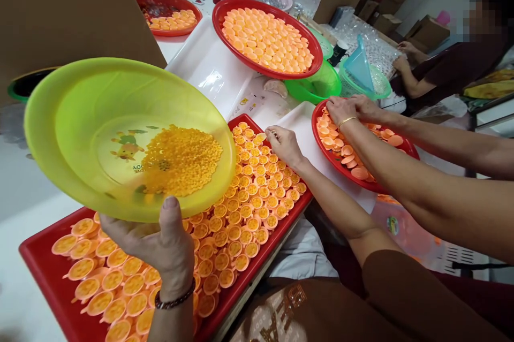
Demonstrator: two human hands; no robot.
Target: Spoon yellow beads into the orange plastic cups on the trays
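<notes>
My left hand (160, 251), with a dark beaded bracelet at its wrist, grips the lower rim of a yellow-green basin (80, 133), thumb over the edge. The basin is tilted towards me, and small yellow pellets (184, 162) lie heaped in its lower right part. Beneath it, a red tray (44, 272) holds rows of small orange cups (223, 240) with yellow pieces inside. My right hand (284, 145) is at the tray's far right corner, fingers pinched over the cups there; whatever they hold is too small to make out.
At right, a co-worker's two hands (347, 109) work in a red basin (385, 187) of orange pieces. A red basin (219, 23) of pale orange pieces stands beyond the tray, beside a green basin (307, 90). Another person (450, 69) sits at the far right.
</notes>
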